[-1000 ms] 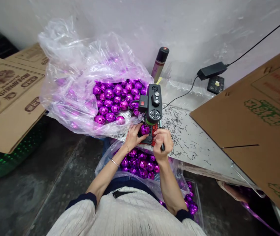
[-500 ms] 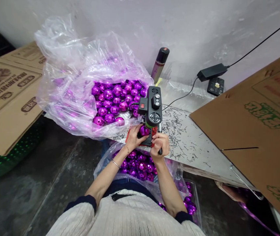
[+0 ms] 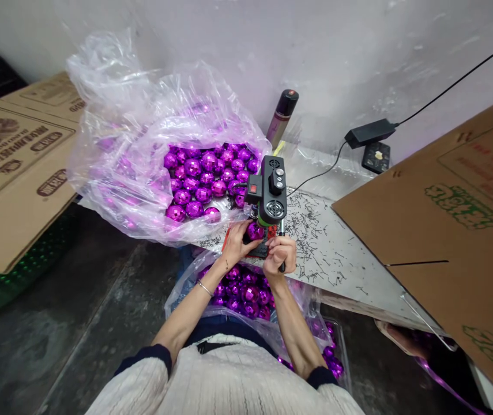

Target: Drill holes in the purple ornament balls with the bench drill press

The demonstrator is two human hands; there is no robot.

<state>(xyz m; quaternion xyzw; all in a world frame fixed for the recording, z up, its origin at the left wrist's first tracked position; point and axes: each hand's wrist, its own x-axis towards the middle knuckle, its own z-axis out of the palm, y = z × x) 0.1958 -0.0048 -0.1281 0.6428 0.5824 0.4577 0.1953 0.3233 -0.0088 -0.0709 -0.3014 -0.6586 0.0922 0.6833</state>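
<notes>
Between the thumb and fingers of my left hand [image 3: 234, 245] is a shiny purple mirror ball ornament [image 3: 255, 231]. It sits under the head of a small black bench drill press [image 3: 274, 190], above the red and black base [image 3: 261, 249]. My right hand [image 3: 281, 254] is wrapped round the press's lever handle [image 3: 282, 266], just right of the ball. The drill tip is hidden beneath the head. Many more purple balls lie in an open clear plastic bag [image 3: 151, 222] behind my left hand. Another bag of purple balls [image 3: 246, 291] rests in my lap.
Thin dark shavings [image 3: 315, 236] litter the white tabletop [image 3: 358, 271]. A spray can [image 3: 282, 118] and a black power adapter [image 3: 371, 133] with its cord stand near the wall. Cardboard boxes flank both sides, one at left [image 3: 17, 173], one at right [image 3: 449, 230].
The view has shifted slightly. Both hands keep almost the same place on the ball and the lever handle.
</notes>
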